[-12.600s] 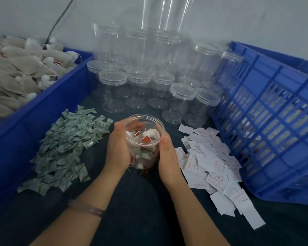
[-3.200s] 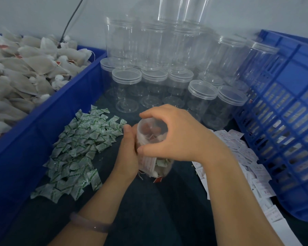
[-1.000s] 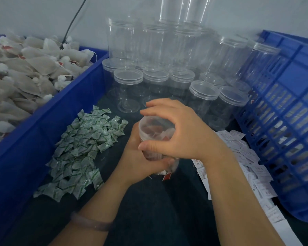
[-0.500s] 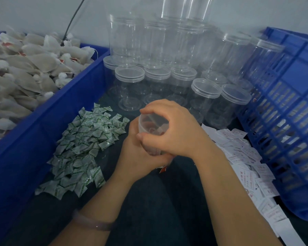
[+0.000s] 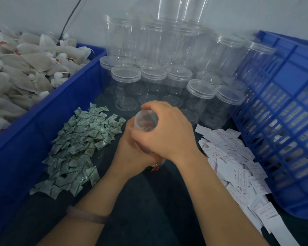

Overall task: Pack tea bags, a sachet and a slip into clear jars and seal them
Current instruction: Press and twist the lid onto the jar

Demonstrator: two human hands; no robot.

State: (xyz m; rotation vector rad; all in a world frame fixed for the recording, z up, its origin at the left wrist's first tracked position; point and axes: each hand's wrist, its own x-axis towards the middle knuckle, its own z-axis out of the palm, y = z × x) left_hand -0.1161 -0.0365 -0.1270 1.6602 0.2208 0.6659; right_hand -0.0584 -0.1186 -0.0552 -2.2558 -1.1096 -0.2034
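Observation:
A clear jar (image 5: 145, 119) holding tea bags stands tilted on the dark cloth at the centre. My left hand (image 5: 132, 157) grips its body from the left and below. My right hand (image 5: 169, 134) curls over its top and grips the clear lid. Most of the jar is hidden by both hands; a red tag (image 5: 155, 168) pokes out underneath. Green-and-white sachets (image 5: 78, 144) lie heaped to the left. White printed slips (image 5: 238, 167) lie scattered to the right. Tea bags (image 5: 21, 68) fill the blue bin (image 5: 48, 110) on the left.
Several empty lidded clear jars (image 5: 167, 75) are stacked against the wall behind my hands. A blue slatted crate (image 5: 283, 121) stands on the right. A dark cable (image 5: 69, 18) runs up the wall.
My left hand has gone from touching the jar's side to wrapping round its body. My right hand stays on the lid and has shifted slightly. The view has swung a little.

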